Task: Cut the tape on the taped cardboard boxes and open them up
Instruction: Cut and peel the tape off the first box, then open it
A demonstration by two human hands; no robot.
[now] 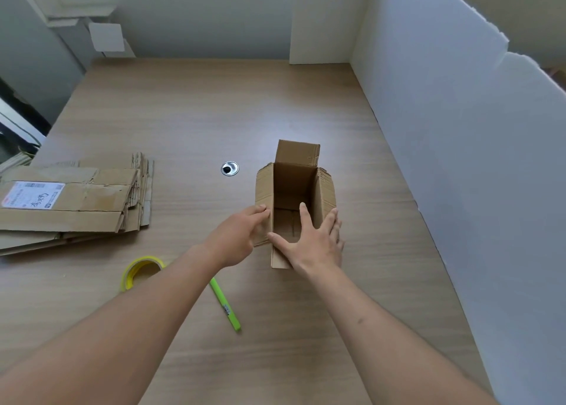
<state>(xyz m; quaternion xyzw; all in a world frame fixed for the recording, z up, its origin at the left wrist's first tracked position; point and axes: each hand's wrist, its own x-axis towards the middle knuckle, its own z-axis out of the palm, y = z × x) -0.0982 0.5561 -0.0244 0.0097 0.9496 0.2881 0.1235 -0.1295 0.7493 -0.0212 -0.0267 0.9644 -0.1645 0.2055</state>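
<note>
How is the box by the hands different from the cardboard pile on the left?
The open box stands up with its flaps spread, and you can see inside; the flattened boxes lie flat in a stack. Both hands touch the open box, left hand and right hand; nothing touches the flattened boxes. The flattened boxes carry a white label; the open box shows none. Both are brown cardboard.

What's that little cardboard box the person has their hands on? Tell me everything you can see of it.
The cardboard box is small, plain brown corrugated card, standing open on the wooden table. Its far flap stands up and the side flaps splay outward. Its inside looks empty. The left hand holds the left flap; the right hand lies with straight fingers across the near opening and right side.
</note>
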